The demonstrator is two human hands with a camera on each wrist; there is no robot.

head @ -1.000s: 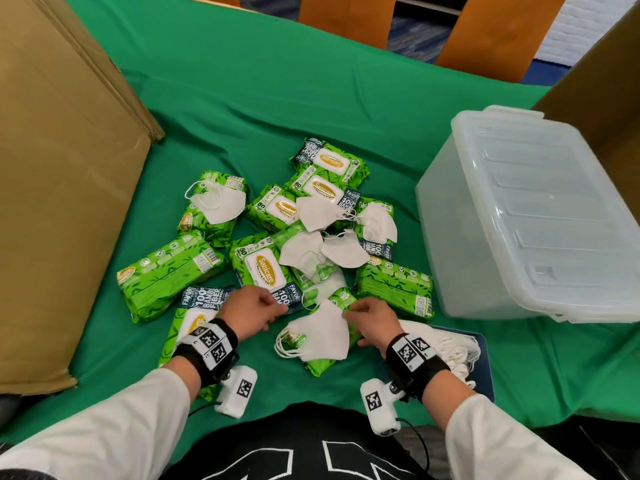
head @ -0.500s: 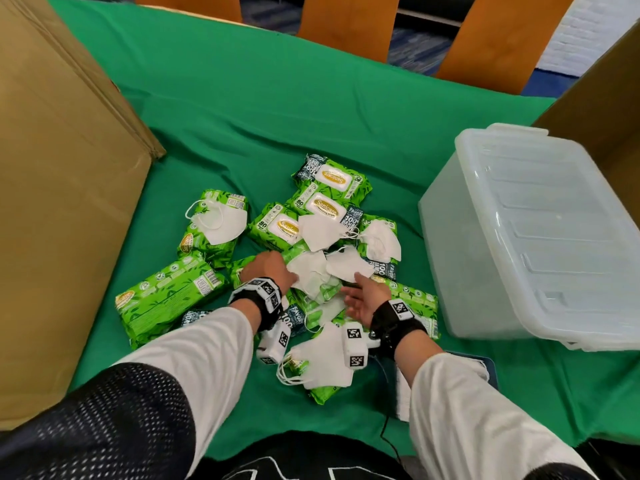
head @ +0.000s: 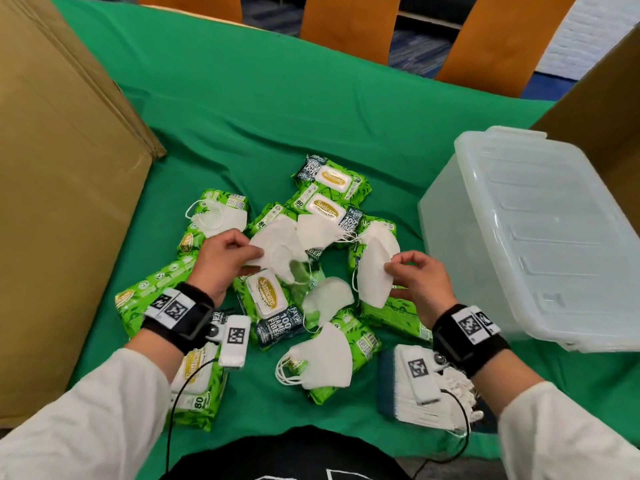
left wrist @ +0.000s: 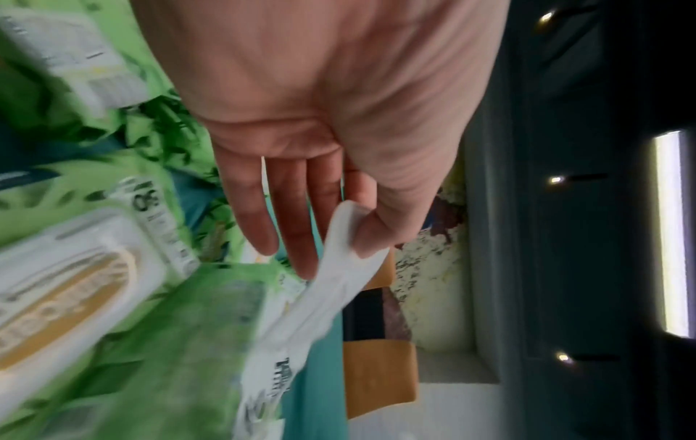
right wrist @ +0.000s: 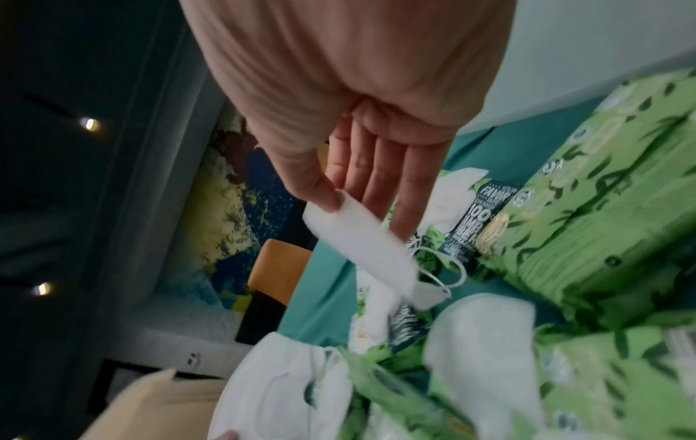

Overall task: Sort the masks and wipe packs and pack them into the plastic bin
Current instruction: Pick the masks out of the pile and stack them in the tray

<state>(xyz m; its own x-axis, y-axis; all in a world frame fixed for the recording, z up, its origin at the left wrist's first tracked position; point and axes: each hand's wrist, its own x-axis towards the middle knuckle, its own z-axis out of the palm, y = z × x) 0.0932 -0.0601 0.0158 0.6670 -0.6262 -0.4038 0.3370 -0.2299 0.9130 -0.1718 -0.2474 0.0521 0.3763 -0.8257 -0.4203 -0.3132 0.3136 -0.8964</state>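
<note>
My left hand (head: 221, 261) pinches a white mask (head: 277, 249) above the pile of green wipe packs (head: 266, 296); my right hand (head: 419, 275) pinches another mask (head: 374, 271) by its edge. More masks lie among the packs on the green cloth (head: 242, 116). The lidded bin (head: 540, 237) stands just right.

Masks (head: 320, 359) atop wipe packs (head: 268, 299), left of plastic bin (head: 540, 237)

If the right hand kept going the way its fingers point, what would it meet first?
The right hand, pinching a mask, points left and away. Probably the next loose mask on the wipe packs; depth is unclear.
</note>
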